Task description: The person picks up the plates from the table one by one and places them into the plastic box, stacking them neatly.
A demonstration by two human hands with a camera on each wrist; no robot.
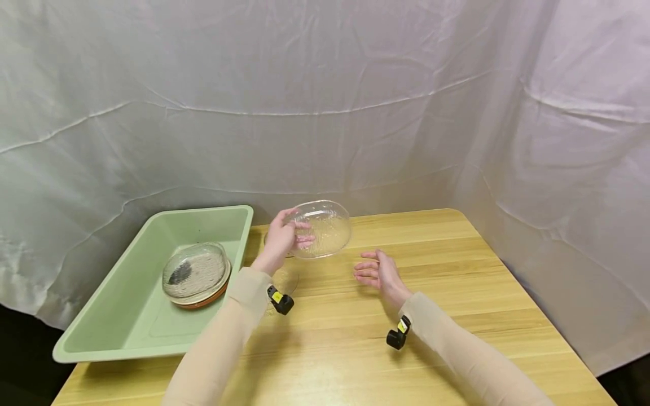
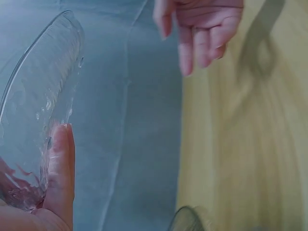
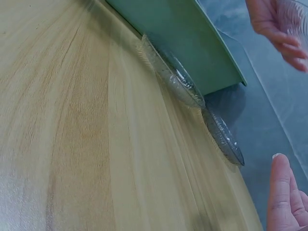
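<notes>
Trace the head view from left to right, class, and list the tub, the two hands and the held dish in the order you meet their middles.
Green tub, left hand, clear textured dish, right hand.

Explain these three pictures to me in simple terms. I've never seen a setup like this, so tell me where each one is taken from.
There is no robot here, just a person's two bare hands. Each wrist wears a small camera: one on the left, one on the right.

The wide picture comes from a camera on the person's head, looking forward and down. The other two come from the wrist cameras.

The left hand grips a clear dish by its edge, above the wooden table. The right hand holds nothing.

On the left is a green tub with stacked dishes inside. Two more clear dishes lie beside it, one and another.
</notes>
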